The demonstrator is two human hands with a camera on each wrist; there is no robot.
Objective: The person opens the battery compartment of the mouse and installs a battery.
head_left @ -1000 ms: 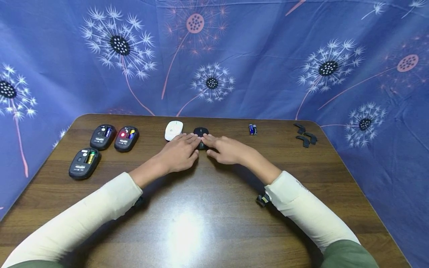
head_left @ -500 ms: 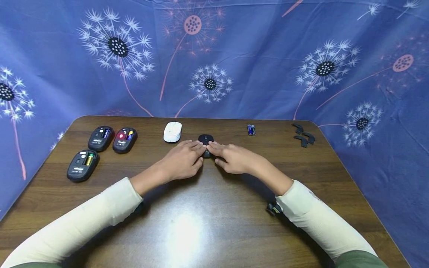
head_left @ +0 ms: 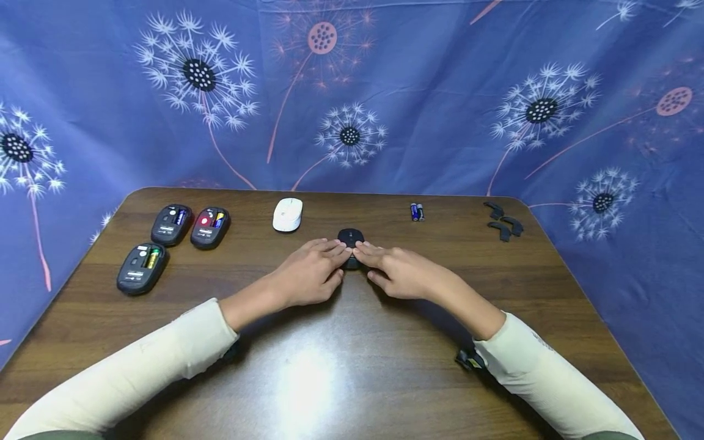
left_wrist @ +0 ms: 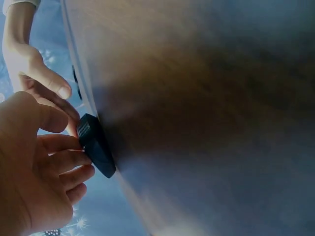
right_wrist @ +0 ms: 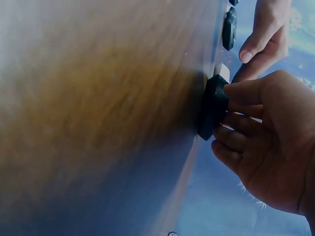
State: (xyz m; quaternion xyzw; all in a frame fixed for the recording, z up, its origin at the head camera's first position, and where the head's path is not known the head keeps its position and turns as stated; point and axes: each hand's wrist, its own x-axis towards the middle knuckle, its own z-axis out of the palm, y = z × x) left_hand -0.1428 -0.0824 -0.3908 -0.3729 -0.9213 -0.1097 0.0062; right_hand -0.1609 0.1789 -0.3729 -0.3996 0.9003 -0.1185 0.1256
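A black computer mouse [head_left: 351,236] lies on the wooden table in front of me, wheel end pointing away. My left hand [head_left: 310,274] rests its extended fingertips on the mouse's top from the left. From the other side, the fingers of my right hand [head_left: 406,272] touch the same mouse, and the two sets of fingertips nearly meet over it. Both thumbs stay near the table behind it. Side-on in the left wrist view, the mouse [left_wrist: 100,150] sits at the ends of loosely bent fingers. Fingers hide the middle of its top.
Behind and left stands a white mouse [head_left: 287,214]. Three black mice lie upside down at the left, one black mouse [head_left: 142,269] nearest me, their battery bays uncovered with batteries showing. Two batteries [head_left: 417,212] and three black battery covers [head_left: 498,231] lie back right. A blue cloth [head_left: 429,122] hangs behind.
Both hands have slid the black mouse toward me and to the right, away from the white mouse. Their fingertips have stayed on it. The other items on the table have not moved.
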